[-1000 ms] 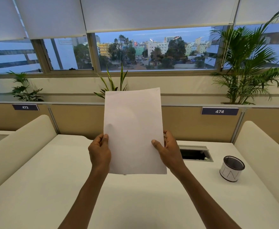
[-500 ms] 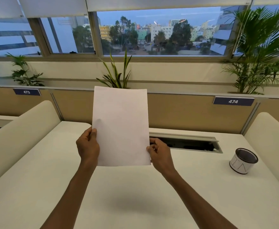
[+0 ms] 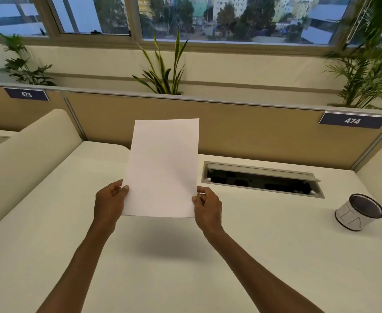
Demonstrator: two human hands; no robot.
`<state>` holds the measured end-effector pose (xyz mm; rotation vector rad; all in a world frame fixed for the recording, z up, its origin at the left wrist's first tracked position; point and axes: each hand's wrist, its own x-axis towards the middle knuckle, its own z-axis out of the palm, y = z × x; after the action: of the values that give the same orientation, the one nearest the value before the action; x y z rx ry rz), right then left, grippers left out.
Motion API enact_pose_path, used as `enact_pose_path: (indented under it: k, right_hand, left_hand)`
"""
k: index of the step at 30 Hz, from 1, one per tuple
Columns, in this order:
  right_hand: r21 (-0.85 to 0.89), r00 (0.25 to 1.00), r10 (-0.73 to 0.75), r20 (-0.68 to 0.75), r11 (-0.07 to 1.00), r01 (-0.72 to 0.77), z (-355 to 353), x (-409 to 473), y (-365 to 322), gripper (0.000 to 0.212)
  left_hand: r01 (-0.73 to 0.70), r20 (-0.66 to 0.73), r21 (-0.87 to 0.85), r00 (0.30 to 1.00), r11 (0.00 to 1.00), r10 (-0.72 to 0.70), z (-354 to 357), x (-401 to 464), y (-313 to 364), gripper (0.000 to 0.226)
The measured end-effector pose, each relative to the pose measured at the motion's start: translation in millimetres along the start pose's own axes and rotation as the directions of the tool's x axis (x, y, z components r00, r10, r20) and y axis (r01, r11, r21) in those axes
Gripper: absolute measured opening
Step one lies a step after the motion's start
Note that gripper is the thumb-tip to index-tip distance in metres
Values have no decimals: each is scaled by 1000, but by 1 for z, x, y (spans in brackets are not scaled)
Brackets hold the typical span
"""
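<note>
Left hand (image 3: 108,203) grip pinching paper sheet (image 3: 163,168) edge, right hand (image 3: 208,205) grip pinching opposite edge

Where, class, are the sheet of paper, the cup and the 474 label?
sheet of paper (image 3: 163,168), head view, middle of its blank face.
cup (image 3: 350,221), head view, its white side wall.
474 label (image 3: 352,120), head view, on the digits.

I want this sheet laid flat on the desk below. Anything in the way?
Nothing visible. The left hand and right hand pinch the plain white paper sheet above the cream desk, over only its shadow. The dark-rimmed white cup and open cable slot sit off to the right.
</note>
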<state>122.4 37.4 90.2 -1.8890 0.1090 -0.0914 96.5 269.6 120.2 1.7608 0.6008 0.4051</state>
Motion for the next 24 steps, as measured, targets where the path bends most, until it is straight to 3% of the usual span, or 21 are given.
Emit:
enact_pose_path:
  k: [3,9,17,24]
  right_hand:
    - [4,999,33,17,999,-33,19,4,9,23]
    - [-72,994,84,73,994,-79,54,12,32,18]
    - [-214,977,142,158,971,-107,84,43,57,33]
    - [-303,948,116,295,953,-22,109,66,80,43]
  left_hand:
    - [42,28,52,999,998,-43,-5,11,-26,35]
    - [65,-67,127,996,990,-57,2,35,-59,33]
    - [64,-78,249,996,966,-45,32,82,-104,32]
    - [25,-66,353,998,935,-1,52,119,-129,32]
